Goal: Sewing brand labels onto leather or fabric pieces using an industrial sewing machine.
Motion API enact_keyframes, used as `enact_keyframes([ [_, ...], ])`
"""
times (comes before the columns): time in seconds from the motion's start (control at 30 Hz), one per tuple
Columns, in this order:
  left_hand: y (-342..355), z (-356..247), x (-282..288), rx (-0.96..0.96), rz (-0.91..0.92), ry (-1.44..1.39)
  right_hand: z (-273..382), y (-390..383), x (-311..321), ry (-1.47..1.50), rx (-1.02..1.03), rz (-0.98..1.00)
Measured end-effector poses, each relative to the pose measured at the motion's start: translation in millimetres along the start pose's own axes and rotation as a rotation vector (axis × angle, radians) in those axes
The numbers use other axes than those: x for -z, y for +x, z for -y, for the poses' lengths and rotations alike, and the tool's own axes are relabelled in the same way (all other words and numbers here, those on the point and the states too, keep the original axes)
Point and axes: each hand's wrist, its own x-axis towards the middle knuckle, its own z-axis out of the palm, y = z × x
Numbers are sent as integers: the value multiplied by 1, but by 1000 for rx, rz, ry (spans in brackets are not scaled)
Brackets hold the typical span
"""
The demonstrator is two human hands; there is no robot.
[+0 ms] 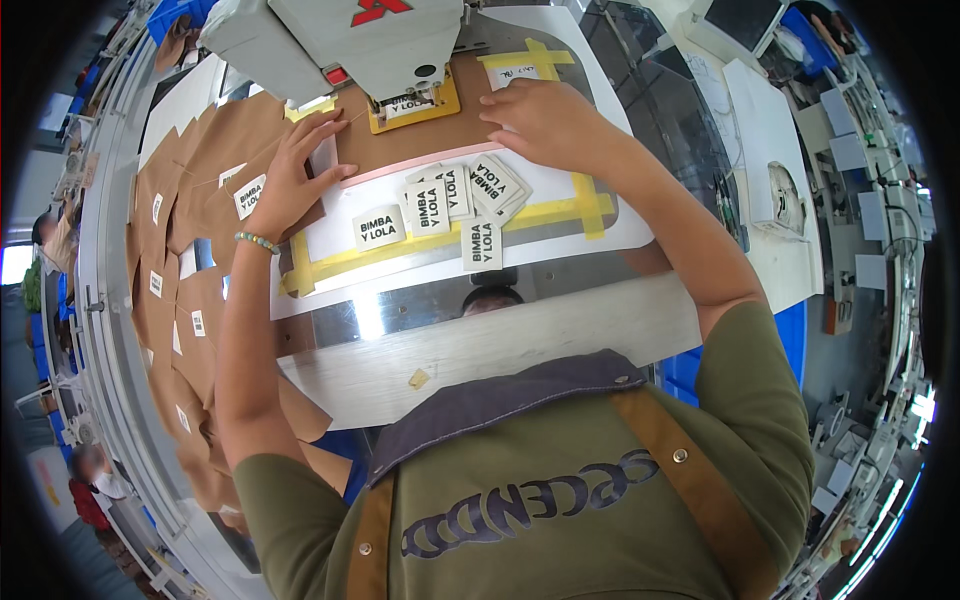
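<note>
A brown fabric panel [385,147] lies under the head of a white sewing machine [345,40]. The machine's yellow clamp frame [452,103] surrounds a white label with black print [408,104] on that panel. My left hand [295,170] rests at the panel's left end, fingers spread and lying on it. At the opposite end my right hand [545,120] lies flat over the panel's edge, its fingers stretched toward the clamp. Neither hand holds anything visible. Just in front of the panel, several loose white labels [428,207] lie in an overlapping heap.
Yellow tape [540,222] borders the white work sheet [335,215]. More brown panels with labels [175,230] pile up on the left. A small yellowish scrap [418,379] sits on the pale table edge [520,345]. A monitor [742,22] stands at the back right.
</note>
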Motion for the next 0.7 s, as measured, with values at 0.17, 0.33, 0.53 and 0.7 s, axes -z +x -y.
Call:
enact_keyframes([
  [0.17, -3, -5, 3, 37, 18, 0, 16, 13, 5, -230, -52, 214],
  [0.33, 4, -9, 0, -3, -21, 33, 9, 5, -5, -202, 3, 108],
  [0.53, 12, -3, -19, -125, -62, 48, 34, 15, 4, -211, -112, 238],
  [0.7, 22, 15, -33, -70, -161, 91, 33, 15, -13, -218, -92, 196],
])
